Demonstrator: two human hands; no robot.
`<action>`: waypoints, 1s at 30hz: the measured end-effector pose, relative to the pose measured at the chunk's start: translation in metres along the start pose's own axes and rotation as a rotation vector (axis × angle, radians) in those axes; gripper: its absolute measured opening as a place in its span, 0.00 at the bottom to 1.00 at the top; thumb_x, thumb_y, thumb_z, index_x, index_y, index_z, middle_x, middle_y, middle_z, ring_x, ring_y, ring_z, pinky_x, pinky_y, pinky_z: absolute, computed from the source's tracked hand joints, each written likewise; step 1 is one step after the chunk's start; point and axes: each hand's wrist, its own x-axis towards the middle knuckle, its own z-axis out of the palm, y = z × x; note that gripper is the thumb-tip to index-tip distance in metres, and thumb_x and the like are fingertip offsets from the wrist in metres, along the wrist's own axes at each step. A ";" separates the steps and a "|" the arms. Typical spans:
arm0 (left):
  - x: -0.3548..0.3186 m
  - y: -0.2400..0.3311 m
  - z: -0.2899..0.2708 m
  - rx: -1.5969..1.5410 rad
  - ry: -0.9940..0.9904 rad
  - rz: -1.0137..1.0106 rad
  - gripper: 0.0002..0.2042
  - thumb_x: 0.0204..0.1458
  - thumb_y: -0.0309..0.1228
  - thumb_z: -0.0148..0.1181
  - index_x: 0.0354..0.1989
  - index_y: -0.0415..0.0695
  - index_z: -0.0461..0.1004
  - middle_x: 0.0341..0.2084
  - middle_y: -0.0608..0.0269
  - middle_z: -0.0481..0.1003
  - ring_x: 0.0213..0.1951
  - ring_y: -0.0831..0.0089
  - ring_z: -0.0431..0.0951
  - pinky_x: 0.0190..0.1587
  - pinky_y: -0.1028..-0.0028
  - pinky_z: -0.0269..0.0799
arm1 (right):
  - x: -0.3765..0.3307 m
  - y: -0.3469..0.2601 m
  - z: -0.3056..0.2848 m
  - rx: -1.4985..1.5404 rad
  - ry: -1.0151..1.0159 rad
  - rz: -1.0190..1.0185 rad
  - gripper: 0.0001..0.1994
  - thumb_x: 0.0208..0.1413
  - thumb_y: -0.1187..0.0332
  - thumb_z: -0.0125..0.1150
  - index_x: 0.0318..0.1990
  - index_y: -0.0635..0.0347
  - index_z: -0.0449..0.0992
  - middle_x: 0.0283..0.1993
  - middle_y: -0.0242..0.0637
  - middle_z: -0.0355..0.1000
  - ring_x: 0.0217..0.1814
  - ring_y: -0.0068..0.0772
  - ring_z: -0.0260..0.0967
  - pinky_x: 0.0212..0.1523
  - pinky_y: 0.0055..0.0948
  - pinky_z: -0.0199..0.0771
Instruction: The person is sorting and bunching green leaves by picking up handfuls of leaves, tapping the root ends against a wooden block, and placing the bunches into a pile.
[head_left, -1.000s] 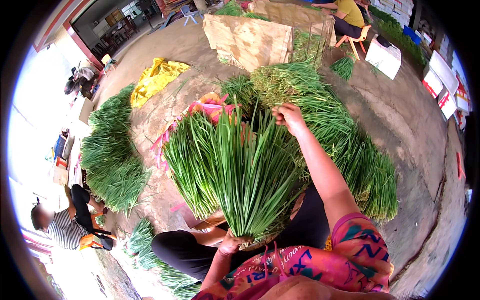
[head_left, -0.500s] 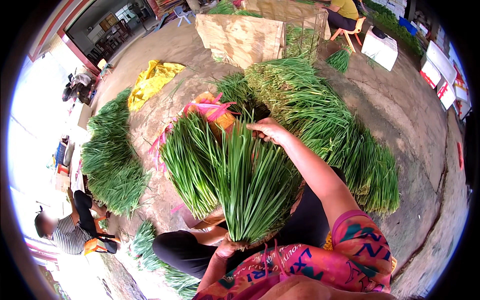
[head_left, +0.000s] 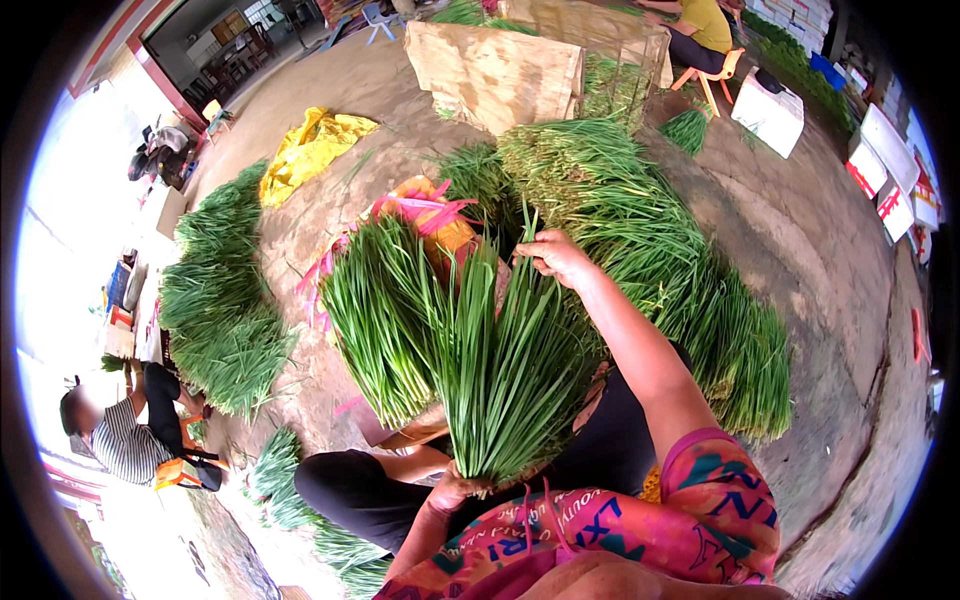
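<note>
My left hand (head_left: 457, 488) is closed round the base of a fanned bundle of garlic chives (head_left: 505, 380) above my lap. At the bundle's upper tips, my right hand (head_left: 553, 257) pinches a few long green blades between thumb and fingers. A second bunch of chives (head_left: 385, 340) lies just left of it, cut ends toward me, on a low support that is mostly covered. Pink ties (head_left: 425, 208) lie beyond that bunch, over an orange-brown surface. The stems inside my left fist are hidden.
Large chive heaps lie at the right (head_left: 660, 260) and left (head_left: 225, 300). Beyond are a yellow sack (head_left: 312, 150) and a cardboard-sided frame (head_left: 495, 75). A person in a striped shirt (head_left: 130, 445) sits at left; another in yellow (head_left: 705, 28) sits at the far right near a white foam box (head_left: 768, 112).
My right hand has moved slightly right, drawing the pinched blades away and widening a gap in the fan. My left hand keeps its hold on the base. The view has shifted a little.
</note>
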 end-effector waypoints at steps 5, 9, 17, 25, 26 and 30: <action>0.008 0.000 0.013 -0.008 -0.024 0.046 0.12 0.35 0.16 0.59 0.32 0.39 0.72 0.24 0.62 0.73 0.24 0.74 0.73 0.29 0.77 0.70 | 0.003 0.010 0.003 -0.083 0.329 -0.124 0.03 0.50 0.75 0.53 0.29 0.67 0.71 0.18 0.38 0.69 0.09 0.15 0.52 0.07 0.18 0.48; 0.006 -0.007 0.006 -0.002 -0.064 -0.012 0.11 0.36 0.17 0.59 0.31 0.38 0.71 0.23 0.59 0.73 0.24 0.72 0.74 0.29 0.76 0.71 | -0.002 0.002 -0.001 -0.228 0.166 -0.150 0.07 0.53 0.71 0.51 0.30 0.66 0.72 0.21 0.38 0.72 0.08 0.14 0.51 0.07 0.16 0.49; -0.004 -0.005 0.003 0.008 -0.037 -0.023 0.12 0.36 0.16 0.59 0.32 0.39 0.70 0.23 0.60 0.73 0.24 0.72 0.73 0.28 0.76 0.70 | -0.011 -0.008 -0.028 -0.168 -0.008 -0.096 0.14 0.56 0.61 0.47 0.37 0.65 0.72 0.27 0.38 0.74 0.11 0.15 0.58 0.12 0.14 0.57; 0.001 -0.006 -0.001 0.057 -0.082 -0.019 0.08 0.37 0.18 0.59 0.29 0.37 0.72 0.20 0.60 0.73 0.23 0.72 0.73 0.27 0.77 0.69 | 0.002 0.010 -0.049 -0.405 0.712 -0.338 0.13 0.54 0.59 0.50 0.30 0.59 0.75 0.24 0.34 0.73 0.13 0.19 0.61 0.14 0.17 0.60; -0.002 -0.008 0.000 0.023 -0.053 -0.024 0.09 0.37 0.18 0.59 0.30 0.37 0.71 0.20 0.60 0.73 0.23 0.72 0.73 0.27 0.77 0.69 | 0.003 0.005 -0.062 -0.235 0.735 -0.318 0.14 0.54 0.58 0.50 0.29 0.59 0.74 0.23 0.33 0.72 0.12 0.18 0.59 0.14 0.16 0.59; -0.001 0.002 0.002 -0.167 -0.007 0.036 0.13 0.36 0.16 0.58 0.33 0.37 0.70 0.21 0.60 0.72 0.23 0.71 0.73 0.27 0.76 0.69 | -0.052 -0.041 -0.064 0.740 -0.081 -0.236 0.17 0.56 0.57 0.46 0.21 0.57 0.70 0.12 0.29 0.62 0.08 0.18 0.50 0.09 0.12 0.49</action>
